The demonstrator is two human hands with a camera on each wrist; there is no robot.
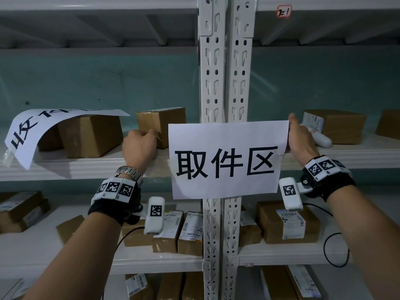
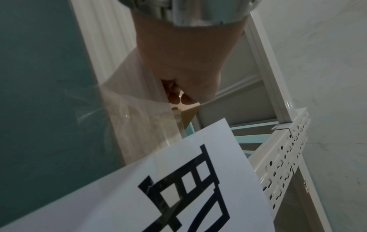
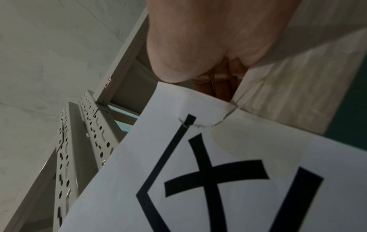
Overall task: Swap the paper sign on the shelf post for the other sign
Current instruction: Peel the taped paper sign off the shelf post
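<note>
- Sign reading 取件区 (image 1: 227,161) sits flat across the front of the double shelf post (image 1: 223,83), level with the middle shelf's front edge. Top edge roughly horizontal, so it looks lined up for fixing, or not yet taken off. Can't tell which from this alone.
- Right hand (image 1: 299,137) pinches the sign's upper right corner, thumb on the front face, other fingers behind. My read: it keeps the sheet from dropping or rotating against the post.
- Right wrist view shows a short tear (image 3: 206,124) in the sheet just below that pinch. Judgement: pulling hard from that corner risks ripping further, so the grip should stay light.
- Left hand (image 1: 139,147) is off the sign, just beside its left edge, fingers curled. Left wrist view shows the fingertips (image 2: 176,98) pinching a clear strip, likely tape (image 2: 139,119), that runs toward the sheet's left edge. Can't tell whether it's being peeled off or pressed on.
- Other sign (image 1: 43,128) lies draped over a cardboard box (image 1: 91,135) on the middle shelf (image 1: 86,167), well to the left of the post. Parked within reach, face up, bent over the box edge.
- No tape visible on the sheet's front in the head view, so how it's attached stays unclear.
- More boxes on the shelves; none are in the way.
</note>
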